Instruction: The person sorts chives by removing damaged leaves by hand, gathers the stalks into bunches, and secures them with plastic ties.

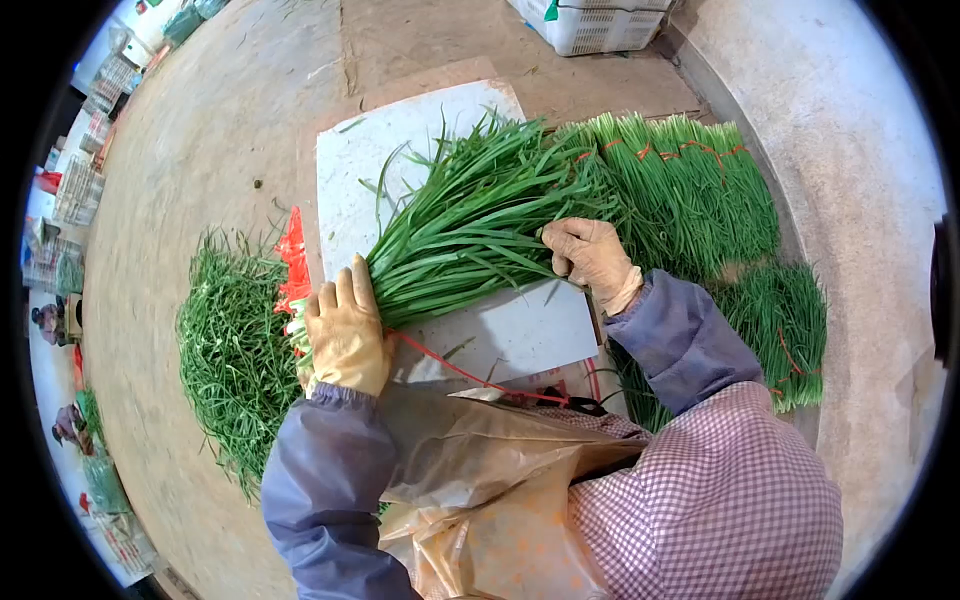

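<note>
Left hand [347, 330] grasping leafy green bunch [470, 220] near cut ends; right hand [592, 258] at leaves, grip unclear

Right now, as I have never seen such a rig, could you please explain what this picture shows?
There is no machine, only a person, whose gloved grip you see. The one picture comes from a camera worn on the head, looking down. A pale board lies in front, with a bunch of long green leaves across it. The left hand lies over the stalk end; the right hand, fingers curled, is at the leaves; whether it pinches any is unclear. Tied green bundles lie to the right, a loose green pile to the left.
</note>
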A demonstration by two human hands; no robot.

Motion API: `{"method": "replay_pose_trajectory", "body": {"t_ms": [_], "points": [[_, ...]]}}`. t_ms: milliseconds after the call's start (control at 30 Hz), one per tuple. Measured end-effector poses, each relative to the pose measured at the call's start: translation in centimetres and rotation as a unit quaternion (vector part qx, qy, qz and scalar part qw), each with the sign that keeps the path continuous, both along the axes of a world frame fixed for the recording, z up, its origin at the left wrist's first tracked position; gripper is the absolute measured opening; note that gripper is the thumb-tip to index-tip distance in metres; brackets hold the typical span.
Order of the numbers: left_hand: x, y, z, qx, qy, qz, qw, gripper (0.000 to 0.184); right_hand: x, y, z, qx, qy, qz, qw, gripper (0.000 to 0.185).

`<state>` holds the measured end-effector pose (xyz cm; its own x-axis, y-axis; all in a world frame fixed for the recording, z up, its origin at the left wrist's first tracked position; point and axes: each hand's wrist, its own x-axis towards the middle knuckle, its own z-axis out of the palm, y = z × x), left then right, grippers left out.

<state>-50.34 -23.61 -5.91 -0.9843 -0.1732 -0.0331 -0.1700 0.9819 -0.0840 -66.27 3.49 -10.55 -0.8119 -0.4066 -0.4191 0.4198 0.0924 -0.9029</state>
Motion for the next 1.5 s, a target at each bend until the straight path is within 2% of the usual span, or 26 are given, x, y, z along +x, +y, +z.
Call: {"method": "replay_pose_trajectory", "body": {"t_ms": [200,333,367,433,533,633,767,900,933,1033,1067,1100,1167,1233,1267,1300,1367,1467,1500], "points": [[0.1,0.0,0.0,0.003,0.006,-0.003,1.000,0.110,0.4,-1.4,-1.4,-0.058,0.029,-0.048,0.997,0.011],[0.0,0.1,0.1,-0.006,-0.013,0.007,1.000,0.108,-0.5,-1.1,-1.9,-0.079,0.093,-0.155,0.980,0.010],[0.0,0.2,0.1,-0.007,-0.013,0.009,1.000,0.108,-1.0,-0.7,-1.6,-0.105,0.030,-0.227,0.968,0.010],[-0.1,0.1,0.2,-0.011,-0.012,0.013,1.000,0.108,-1.1,0.8,-1.5,-0.185,0.032,-0.190,0.964,0.008],[-0.2,0.3,0.1,-0.012,-0.016,0.013,1.000,0.108,0.0,2.3,-0.6,-0.122,0.063,-0.047,0.989,0.007],[-0.1,0.2,0.2,-0.011,-0.016,0.014,1.000,0.108,0.4,2.5,0.1,-0.056,0.082,-0.007,0.995,0.008],[-0.1,0.1,-0.1,-0.015,-0.011,0.013,1.000,0.107,0.6,1.0,0.9,-0.029,0.039,0.042,0.998,0.016],[-0.1,0.3,0.2,-0.014,-0.021,0.021,0.999,0.107,1.2,-1.1,-1.7,-0.019,0.234,0.039,0.971,0.011],[0.0,0.2,0.0,-0.018,-0.010,0.015,1.000,0.107,1.2,-1.0,-1.7,0.020,0.291,0.023,0.956,0.009],[-0.2,0.3,0.2,-0.032,-0.033,0.028,0.999,0.107,0.4,-0.6,-0.8,-0.011,0.190,-0.130,0.973,0.009],[-0.2,0.0,-0.4,-0.033,-0.005,0.023,0.999,0.107,-0.2,-0.4,-0.7,-0.076,0.154,-0.187,0.967,0.009],[-0.2,0.0,-0.2,-0.036,-0.007,0.022,0.999,0.107,-0.3,-0.2,0.0,-0.089,0.148,-0.214,0.961,0.008],[-0.1,0.3,0.2,-0.042,-0.012,0.020,0.999,0.106,1.5,-0.9,2.6,-0.117,0.208,-0.126,0.963,0.010],[-0.2,-0.3,-1.2,-0.063,0.003,0.019,0.998,0.106,3.4,-2.4,4.8,-0.026,0.196,0.062,0.978,0.014],[-0.2,-0.2,-1.3,-0.067,0.002,0.020,0.998,0.105,3.3,-3.3,4.2,-0.002,0.270,0.143,0.952,0.022],[-0.2,-0.3,-1.3,-0.072,0.002,0.022,0.997,0.105,3.4,-4.7,5.1,0.092,0.254,0.176,0.947,0.028],[-0.2,-0.2,-1.0,-0.065,-0.003,0.020,0.998,0.104,2.5,-6.4,2.9,0.111,0.329,0.187,0.919,0.031],[-0.1,-0.3,-1.2,-0.061,-0.009,0.025,0.998,0.103,2.3,-8.3,3.4,0.165,0.388,0.195,0.886,0.029],[-0.2,-0.3,-1.3,-0.063,-0.008,0.026,0.998,0.102,2.2,-8.7,3.1,0.141,0.395,0.186,0.889,0.029]]}}
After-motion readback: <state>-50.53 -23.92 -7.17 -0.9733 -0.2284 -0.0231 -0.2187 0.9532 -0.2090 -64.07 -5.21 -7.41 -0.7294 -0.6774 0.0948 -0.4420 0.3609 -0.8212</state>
